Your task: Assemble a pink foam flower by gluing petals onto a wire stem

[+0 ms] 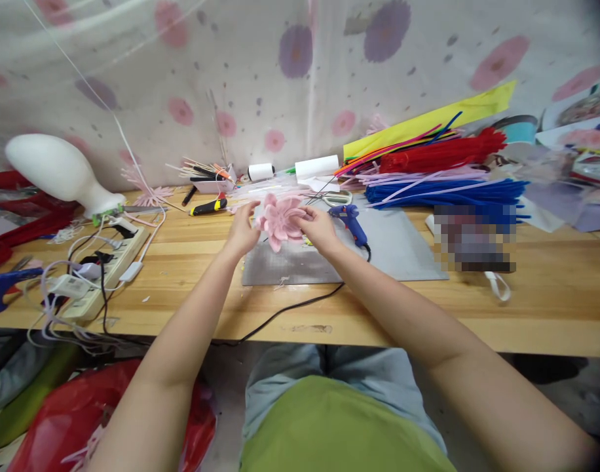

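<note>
A pink flower (280, 221) with layered petals is held up over the left part of a grey mat (398, 252). My right hand (318, 228) pinches a petal at the flower's right side. At its left edge is my left hand (243, 228), thumb and fingers apart, the fingertips close to the petals; whether they touch cannot be made out. A blue glue gun (352, 226) lies on the mat just right of my right hand.
Behind the mat lie scissors (335, 198), red pipe cleaners (442, 154) and blue ones (447, 193). A yellow-black cutter (208, 207) sits back left. A power strip (106, 275) with tangled cables and a white head form (59, 170) stand left. A black cable crosses the front.
</note>
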`<state>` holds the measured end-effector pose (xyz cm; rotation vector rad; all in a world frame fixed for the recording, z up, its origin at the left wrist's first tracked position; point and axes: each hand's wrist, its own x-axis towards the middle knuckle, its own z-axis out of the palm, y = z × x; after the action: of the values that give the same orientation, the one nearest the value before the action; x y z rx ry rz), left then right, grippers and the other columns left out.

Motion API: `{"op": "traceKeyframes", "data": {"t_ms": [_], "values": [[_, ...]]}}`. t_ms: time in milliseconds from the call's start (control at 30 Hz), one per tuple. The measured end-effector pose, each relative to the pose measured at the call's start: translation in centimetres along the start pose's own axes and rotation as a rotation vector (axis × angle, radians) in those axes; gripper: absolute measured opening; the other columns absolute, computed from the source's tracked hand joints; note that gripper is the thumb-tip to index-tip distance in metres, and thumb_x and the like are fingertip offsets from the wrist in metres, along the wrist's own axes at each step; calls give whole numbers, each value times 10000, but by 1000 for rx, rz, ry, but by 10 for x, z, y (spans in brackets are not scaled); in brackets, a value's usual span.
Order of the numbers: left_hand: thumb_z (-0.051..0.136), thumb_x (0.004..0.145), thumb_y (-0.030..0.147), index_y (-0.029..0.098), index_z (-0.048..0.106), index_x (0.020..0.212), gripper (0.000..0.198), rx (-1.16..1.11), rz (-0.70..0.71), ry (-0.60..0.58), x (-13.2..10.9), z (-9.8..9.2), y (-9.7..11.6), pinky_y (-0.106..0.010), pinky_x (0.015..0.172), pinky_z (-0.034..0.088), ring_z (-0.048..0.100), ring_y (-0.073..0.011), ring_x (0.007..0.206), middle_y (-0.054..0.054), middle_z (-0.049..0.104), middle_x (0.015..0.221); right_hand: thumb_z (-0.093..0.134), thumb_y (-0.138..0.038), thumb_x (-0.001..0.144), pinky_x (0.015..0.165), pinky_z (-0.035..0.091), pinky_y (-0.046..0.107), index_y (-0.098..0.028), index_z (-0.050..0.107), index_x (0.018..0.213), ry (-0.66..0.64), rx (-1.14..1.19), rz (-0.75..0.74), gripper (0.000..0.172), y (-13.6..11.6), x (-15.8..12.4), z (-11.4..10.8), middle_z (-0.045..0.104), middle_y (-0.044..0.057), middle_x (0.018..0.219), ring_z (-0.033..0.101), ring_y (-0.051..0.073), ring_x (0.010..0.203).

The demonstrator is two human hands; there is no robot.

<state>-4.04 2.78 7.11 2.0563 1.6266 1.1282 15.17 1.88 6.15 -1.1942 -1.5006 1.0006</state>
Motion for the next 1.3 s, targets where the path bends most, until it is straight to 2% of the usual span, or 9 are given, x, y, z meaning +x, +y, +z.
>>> {"op": "traceKeyframes", "data": {"t_ms": [67,167,367,600,767,933,1033,1200,1300], "values": [[508,832,353,177,572,1110,335,-234,-180,80,-7,-8,10,-347,864,498,615,-201,1028,-115,617,1181,509,-276,753,784,463,259,-195,632,922,35,-142,-51,225,-1,-1,-2,684,13,933,610,156,887],[475,833,480,146,603,995,393,-420,-243,-49,-17,-13,28,-352,801,512,643,-215,933,-109,669,1027,509,-271,776,803,451,267,-208,628,927,42,-249,-108,202,-11,-8,0,684,12,932,607,158,872],[687,644,301,133,602,933,345,-502,-294,113,-18,-17,34,-336,834,510,644,-211,927,-72,690,952,475,-415,865,831,459,263,-196,572,1092,-124,-48,-273,330,-25,-6,0,640,47,1094,587,157,999],[524,756,128,153,620,837,128,-964,-612,-26,-5,-49,41,-281,738,561,677,-158,797,-52,701,807,510,-265,862,1092,296,379,-164,533,1256,-148,-262,-525,408,-18,18,4,542,120,1333,453,200,1264],[471,811,73,167,584,746,161,-1308,-600,108,-2,-59,53,-141,568,520,596,-55,531,26,622,597,525,-223,866,1050,339,399,-154,546,1244,-162,-417,-698,385,-37,39,33,593,125,1271,501,226,1200],[478,866,148,181,607,763,168,-1378,-542,140,-1,-68,52,-145,623,532,629,-65,605,11,659,679,418,-247,939,961,376,362,-185,592,1149,-102,-500,-752,280,-71,48,40,649,89,1144,542,217,1083],[476,886,214,169,627,831,167,-1332,-652,60,1,-70,44,-169,635,540,638,-82,641,-12,670,721,411,-266,948,886,394,327,-178,617,1058,-148,-588,-691,250,-78,45,36,656,86,1083,548,213,1042],[391,920,390,157,616,923,324,-1265,-735,-83,1,-57,27,-274,664,558,661,-165,816,-82,665,857,475,-301,923,714,416,279,-133,615,882,-261,-617,-267,222,-79,39,26,673,96,904,594,184,833],[414,874,545,169,575,874,409,-1076,-733,62,-5,-41,19,-319,673,549,643,-187,808,-88,620,843,489,-282,913,585,413,238,-134,570,773,-355,-459,-14,220,-81,39,18,656,75,755,584,135,656]]}}
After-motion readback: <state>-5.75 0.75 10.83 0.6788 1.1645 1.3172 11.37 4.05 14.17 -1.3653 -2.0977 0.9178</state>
